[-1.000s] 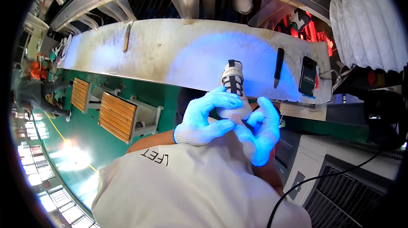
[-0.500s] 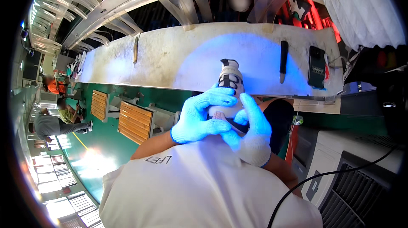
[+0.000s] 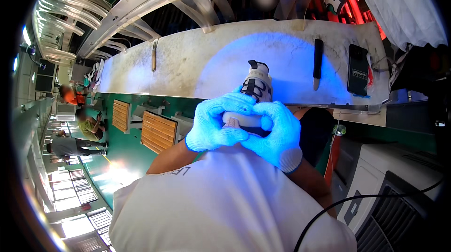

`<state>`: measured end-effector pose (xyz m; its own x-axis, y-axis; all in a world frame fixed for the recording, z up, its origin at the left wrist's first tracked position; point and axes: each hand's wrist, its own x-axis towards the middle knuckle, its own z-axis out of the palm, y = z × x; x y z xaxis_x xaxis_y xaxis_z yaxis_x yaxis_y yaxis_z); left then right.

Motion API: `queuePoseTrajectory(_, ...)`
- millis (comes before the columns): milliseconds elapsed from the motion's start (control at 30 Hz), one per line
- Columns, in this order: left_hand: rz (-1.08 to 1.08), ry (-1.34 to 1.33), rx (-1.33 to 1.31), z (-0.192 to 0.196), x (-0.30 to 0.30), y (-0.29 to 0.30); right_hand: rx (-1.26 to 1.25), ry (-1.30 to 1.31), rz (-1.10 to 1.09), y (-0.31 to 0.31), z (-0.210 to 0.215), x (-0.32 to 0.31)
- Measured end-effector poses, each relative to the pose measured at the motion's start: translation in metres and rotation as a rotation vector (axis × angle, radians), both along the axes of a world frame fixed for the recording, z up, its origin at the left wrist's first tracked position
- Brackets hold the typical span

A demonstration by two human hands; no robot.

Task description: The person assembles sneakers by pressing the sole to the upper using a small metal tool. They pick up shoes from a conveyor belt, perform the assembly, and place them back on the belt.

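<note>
Between my hands, close to my chest, is a white shoe with black straps; its black-tabbed end points toward the bench and a pinkish part shows at the near end. My left hand, in a knit glove lit blue, wraps round the shoe's left side with the thumb at the near end. From the right, my right hand, gloved alike, closes on the shoe with bent fingers. Some of the fingertips and much of the shoe's middle are hidden by the gloves.
On the pale bench lie a black-handled knife, a dark phone and a slim wooden-handled tool. A black cable hangs at the right beside a white machine. Slatted wooden tops stand left; several people are farther off.
My right hand's raised finger and thumb have bent down onto the shoe. The shoe has tilted slightly, its far end shifting right, and the whole view has turned a little.
</note>
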<state>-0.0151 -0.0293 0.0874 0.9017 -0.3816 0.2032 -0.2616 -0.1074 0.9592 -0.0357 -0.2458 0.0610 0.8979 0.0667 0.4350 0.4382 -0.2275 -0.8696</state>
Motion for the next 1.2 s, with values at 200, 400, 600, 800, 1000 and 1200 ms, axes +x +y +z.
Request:
queuePoseTrajectory(200,-0.02,0.03,-0.042,-0.002,0.002,0.006,-0.009,-0.02,0.047,0.001,-0.008,0.006)
queuePoseTrajectory(400,0.037,0.23,0.153,0.039,-0.006,0.004,-0.033,-0.158,0.008,0.024,-0.025,0.01)
queuePoseTrajectory(600,0.075,0.194,0.133,0.031,-0.002,0.017,0.09,-0.07,0.011,0.022,-0.037,0.002)
queuePoseTrajectory(800,0.091,0.246,0.119,0.032,0.004,0.025,0.199,-0.003,0.061,0.023,-0.06,-0.009)
queuePoseTrajectory(1000,0.062,0.246,0.13,0.031,0.01,0.029,0.175,-0.018,0.075,0.022,-0.06,0.001)
queuePoseTrajectory(1200,0.018,0.201,0.147,0.029,0.018,0.036,0.143,0.017,0.099,0.024,-0.055,0.011)
